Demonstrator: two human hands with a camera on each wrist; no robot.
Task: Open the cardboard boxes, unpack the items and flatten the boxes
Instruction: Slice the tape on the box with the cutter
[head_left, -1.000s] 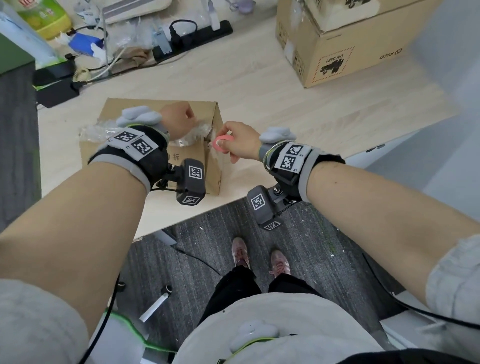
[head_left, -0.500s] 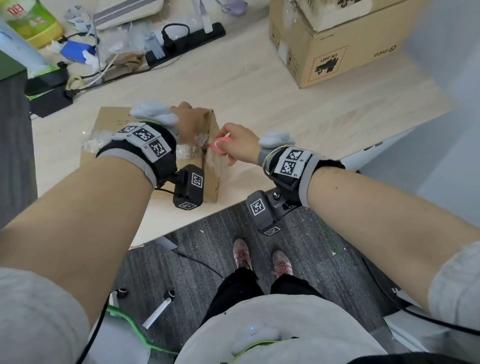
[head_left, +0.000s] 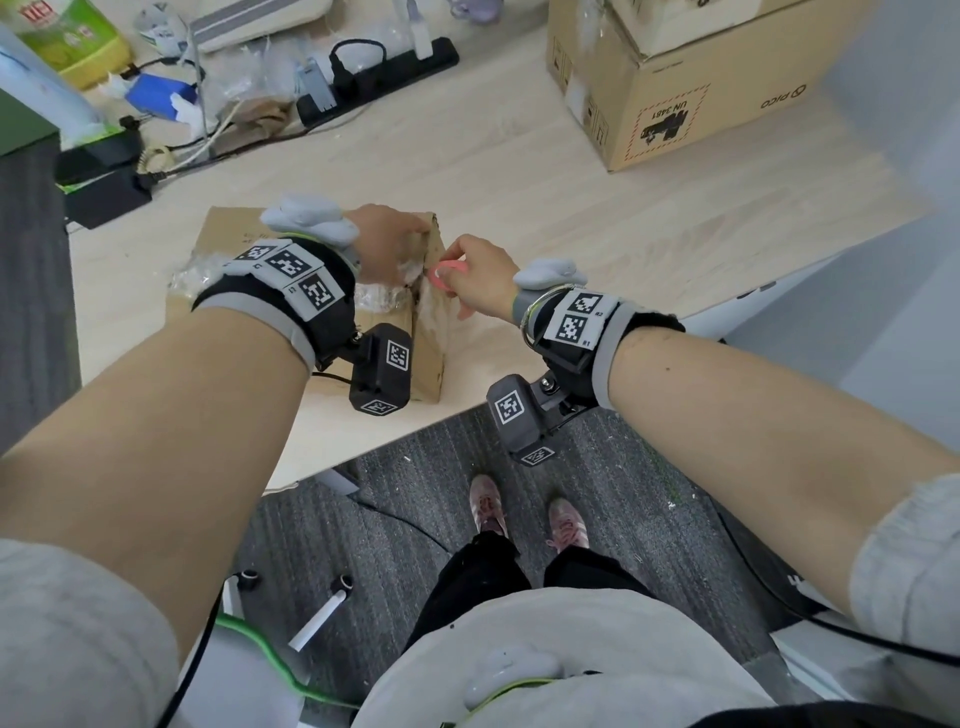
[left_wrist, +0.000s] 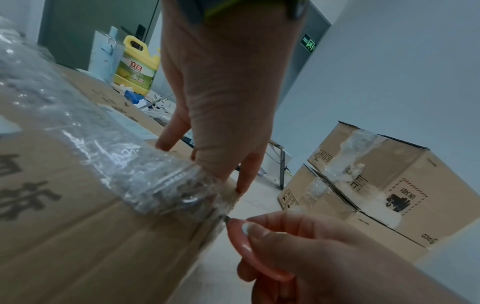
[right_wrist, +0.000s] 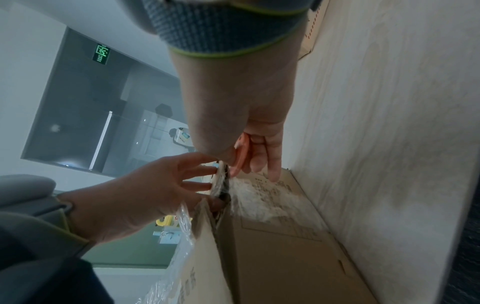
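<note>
A small cardboard box (head_left: 228, 234) sealed with crinkled clear tape (left_wrist: 103, 148) lies near the table's front edge. My left hand (head_left: 384, 244) presses down on the box top at its right end, fingers straight and spread, as the right wrist view also shows. My right hand (head_left: 478, 275) grips a small pink cutter (head_left: 449, 273) beside the box's right end. In the left wrist view the cutter's (left_wrist: 244, 244) metal tip touches the taped upper edge of that end. The box's contents are hidden.
Two larger taped cardboard boxes (head_left: 675, 93) are stacked at the back right of the wooden table (head_left: 519, 171). A black power strip (head_left: 379, 78), cables, wrappers and a yellow-green detergent bottle (head_left: 67, 41) crowd the back left. The table edge runs just in front of the small box.
My left hand has slid to the box's right end and flattened on its top. My right hand has brought the pink cutter in from the right until its tip meets the taped edge.
</note>
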